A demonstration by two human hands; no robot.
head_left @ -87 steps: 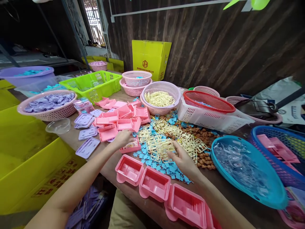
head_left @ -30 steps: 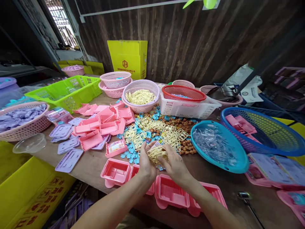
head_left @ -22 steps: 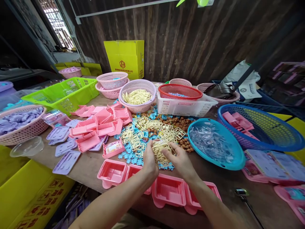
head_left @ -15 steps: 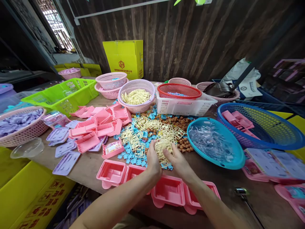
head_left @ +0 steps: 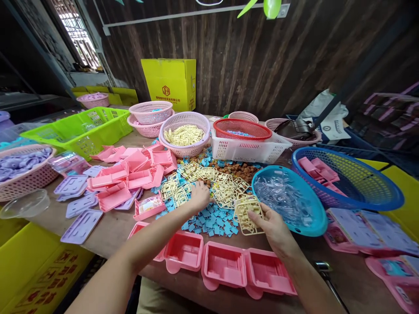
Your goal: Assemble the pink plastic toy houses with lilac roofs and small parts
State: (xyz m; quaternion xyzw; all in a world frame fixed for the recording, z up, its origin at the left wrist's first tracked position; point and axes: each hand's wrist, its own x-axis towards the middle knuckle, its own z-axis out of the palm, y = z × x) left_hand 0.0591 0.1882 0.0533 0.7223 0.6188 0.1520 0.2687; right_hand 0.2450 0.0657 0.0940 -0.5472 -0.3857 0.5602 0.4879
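My right hand (head_left: 273, 226) grips a cream plastic frame of small parts (head_left: 248, 213) above the table, just left of the blue tray (head_left: 319, 220). My left hand (head_left: 198, 196) reaches into the heap of cream frames (head_left: 219, 185) lying on blue plastic bits (head_left: 212, 220); its fingers curl down on the heap, and what they hold is hidden. Three pink open cases (head_left: 225, 266) line the near table edge below both hands.
Loose pink cases (head_left: 131, 172) and lilac lids (head_left: 81, 213) lie at left. Behind stand a pink basket of cream parts (head_left: 185, 135), a red basket on a white crate (head_left: 245, 146), a green crate (head_left: 81, 128), and a blue basket (head_left: 353, 179) at right.
Both hands held one cream frame together in front of me. They have parted: the right keeps the frame and moved right, the left reached forward into the heap.
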